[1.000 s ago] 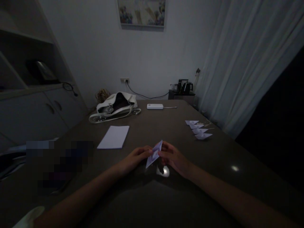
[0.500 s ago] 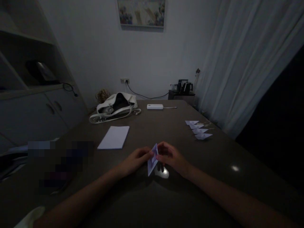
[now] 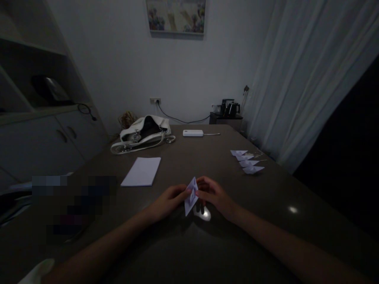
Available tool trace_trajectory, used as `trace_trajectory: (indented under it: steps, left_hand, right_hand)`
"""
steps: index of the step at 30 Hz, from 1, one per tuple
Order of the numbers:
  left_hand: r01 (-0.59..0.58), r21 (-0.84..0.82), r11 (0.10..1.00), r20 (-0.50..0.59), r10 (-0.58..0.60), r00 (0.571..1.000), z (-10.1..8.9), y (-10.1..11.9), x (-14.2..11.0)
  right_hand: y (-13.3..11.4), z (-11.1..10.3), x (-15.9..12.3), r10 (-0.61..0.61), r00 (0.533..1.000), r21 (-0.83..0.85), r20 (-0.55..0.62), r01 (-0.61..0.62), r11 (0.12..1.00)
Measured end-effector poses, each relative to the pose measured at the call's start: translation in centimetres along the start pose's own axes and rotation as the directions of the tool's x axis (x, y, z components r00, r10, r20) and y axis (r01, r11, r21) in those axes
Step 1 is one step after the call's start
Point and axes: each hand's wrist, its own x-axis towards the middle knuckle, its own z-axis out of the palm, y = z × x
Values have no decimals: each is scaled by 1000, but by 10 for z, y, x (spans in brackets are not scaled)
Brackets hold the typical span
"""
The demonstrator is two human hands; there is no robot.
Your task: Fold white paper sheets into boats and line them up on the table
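The table spreads out beneath and beyond the fingers. Ahead and to their left is the white bag, with the paper stack nearer them; four paper boats sit well off to their right. The left hand and right hand pinch the folded paper between them, a thumb from each side on its middle, its pointed ends jutting above and below the thumbs.
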Motion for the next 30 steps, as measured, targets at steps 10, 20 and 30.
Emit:
trace_trajectory:
  steps: [10,20,30]
  left_hand:
    - [28,-92,995,55,-23,998,1,7,-2]
    - [-229,-111,967,-155,211,965,11,-2,-3]
    - [-361,500,787,-166,496,852,7,8,-8]
  right_hand:
    - [4,-1,3,15,1000,87,-23,-13,996]
    - [-2,-1,-1,107,994,209,8,-107,972]
    - [2,-4,2,135,991,214,-11,-130,968]
